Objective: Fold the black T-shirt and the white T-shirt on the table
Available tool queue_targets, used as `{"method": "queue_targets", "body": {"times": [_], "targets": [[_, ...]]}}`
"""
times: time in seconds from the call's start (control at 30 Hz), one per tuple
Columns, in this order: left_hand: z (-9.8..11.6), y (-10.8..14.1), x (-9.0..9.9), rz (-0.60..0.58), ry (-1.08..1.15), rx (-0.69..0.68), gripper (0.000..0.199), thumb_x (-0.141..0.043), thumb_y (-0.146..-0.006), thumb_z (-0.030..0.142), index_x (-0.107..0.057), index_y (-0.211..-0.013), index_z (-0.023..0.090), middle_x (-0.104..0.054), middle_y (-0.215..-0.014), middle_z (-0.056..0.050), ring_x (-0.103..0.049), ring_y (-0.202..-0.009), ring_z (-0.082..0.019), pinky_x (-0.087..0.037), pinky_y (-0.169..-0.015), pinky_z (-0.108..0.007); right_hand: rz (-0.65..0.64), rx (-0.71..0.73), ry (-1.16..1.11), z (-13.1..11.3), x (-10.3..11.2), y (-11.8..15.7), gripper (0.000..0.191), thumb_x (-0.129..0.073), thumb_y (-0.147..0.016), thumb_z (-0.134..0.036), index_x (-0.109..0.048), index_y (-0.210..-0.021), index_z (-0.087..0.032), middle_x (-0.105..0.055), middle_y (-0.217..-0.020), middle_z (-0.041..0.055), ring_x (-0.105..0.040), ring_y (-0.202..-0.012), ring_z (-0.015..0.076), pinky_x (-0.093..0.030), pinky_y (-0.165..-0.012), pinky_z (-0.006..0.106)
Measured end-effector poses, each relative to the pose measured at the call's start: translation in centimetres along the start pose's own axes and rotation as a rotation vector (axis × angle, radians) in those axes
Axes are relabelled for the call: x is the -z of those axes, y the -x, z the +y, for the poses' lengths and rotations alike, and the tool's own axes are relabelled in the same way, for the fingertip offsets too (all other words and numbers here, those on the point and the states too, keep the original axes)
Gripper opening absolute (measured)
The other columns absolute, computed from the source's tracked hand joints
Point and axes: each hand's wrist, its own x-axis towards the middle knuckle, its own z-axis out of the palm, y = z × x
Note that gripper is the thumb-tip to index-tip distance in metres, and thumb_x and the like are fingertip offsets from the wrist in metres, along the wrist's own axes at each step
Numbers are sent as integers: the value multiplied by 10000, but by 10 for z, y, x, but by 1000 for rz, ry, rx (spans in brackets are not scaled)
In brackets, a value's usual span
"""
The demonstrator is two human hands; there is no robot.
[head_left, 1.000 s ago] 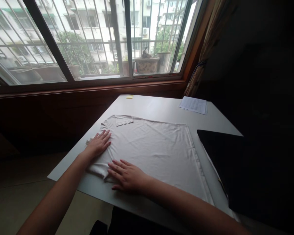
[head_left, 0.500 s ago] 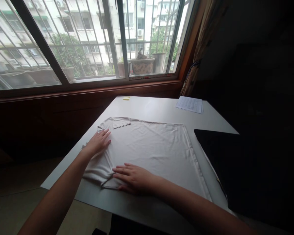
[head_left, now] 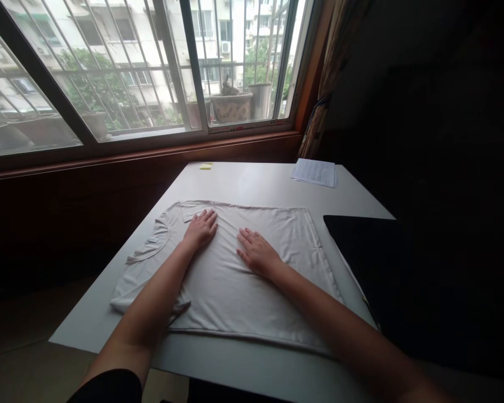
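A white T-shirt (head_left: 235,296) lies spread flat on the white table (head_left: 252,182), its neckline toward the left and its hem toward the right. Both sleeves are turned in over the body. My left hand (head_left: 201,228) rests flat on the shirt near the far sleeve, fingers stretched out. Flat on the middle of the body lies my right hand (head_left: 257,249), fingers extended and slightly apart. Soft wrinkles run through the cloth around both hands. My left forearm covers part of the near sleeve.
Paper sheets (head_left: 314,172) lie at the table's far right, and a yellow sticky note (head_left: 205,166) at the far left. A dark flat object (head_left: 361,252) sits along the right side. Behind the table is a barred window (head_left: 143,67) with a curtain (head_left: 319,112) beside it.
My left hand has moved right and away from the collar, uncovering it. My right hand has gone from the near edge up to the middle of the shirt.
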Motion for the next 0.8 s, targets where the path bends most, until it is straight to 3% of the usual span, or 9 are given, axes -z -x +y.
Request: {"method": "queue_targets", "body": {"times": [0.1,0.23,0.37,0.43,0.53,0.67,0.8], "targets": [[-3,3,-3,55,48,-40,480,-427,-1030,366,-501,-1482,225,-494,-1551,-128,-386,-1477,-307,-258,-1221,-571,23,52,-4,-5,2,22,504,-454,-1043,-362,-535,-1463,-95,-426,-1593,162,-356,-1493,301,-269,-1240,476],[-5,10,5,146,122,-117,412,-455,-1010,272,-559,-1405,216,-593,-1429,-116,-484,-1386,-261,-350,-1186,-511,34,124,-14,-14,13,49,487,-458,-1044,-337,-534,-1463,-102,-452,-1576,163,-356,-1490,305,-258,-1244,493],[16,34,27,191,178,-196,260,-500,-996,233,-671,-1191,219,-666,-1220,-99,-582,-1192,-248,-478,-1053,-456,21,249,-77,-34,29,86,471,-481,-1042,-363,-533,-1458,-149,-493,-1544,144,-386,-1459,294,-272,-1234,501],[35,61,44,132,211,-293,179,-534,-994,234,-700,-1056,214,-677,-1077,-84,-601,-1060,-234,-511,-960,-406,-16,296,-130,-46,38,108,389,-532,-1021,-384,-614,-1344,-183,-581,-1439,126,-470,-1367,285,-336,-1189,486],[68,115,72,-96,252,-437,162,-527,-1020,241,-682,-986,211,-654,-1002,-64,-577,-968,-204,-493,-880,-342,-92,270,-197,-61,50,139,178,-583,-995,-338,-690,-1054,-210,-671,-1155,82,-579,-1107,239,-464,-1003,399],[94,185,95,-279,283,-410,117,-556,-1018,252,-642,-949,210,-619,-942,-39,-555,-897,-186,-467,-783,-300,-166,177,-253,-69,58,165,143,-576,-1000,-267,-671,-913,-208,-637,-965,50,-571,-913,190,-469,-826,312],[97,223,98,-342,244,-331,112,-533,-1009,181,-626,-953,208,-598,-948,-33,-549,-835,-168,-437,-704,-284,-195,85,-288,-74,61,174,128,-585,-1000,-234,-677,-919,-198,-625,-958,45,-580,-896,177,-467,-800,288]]}}
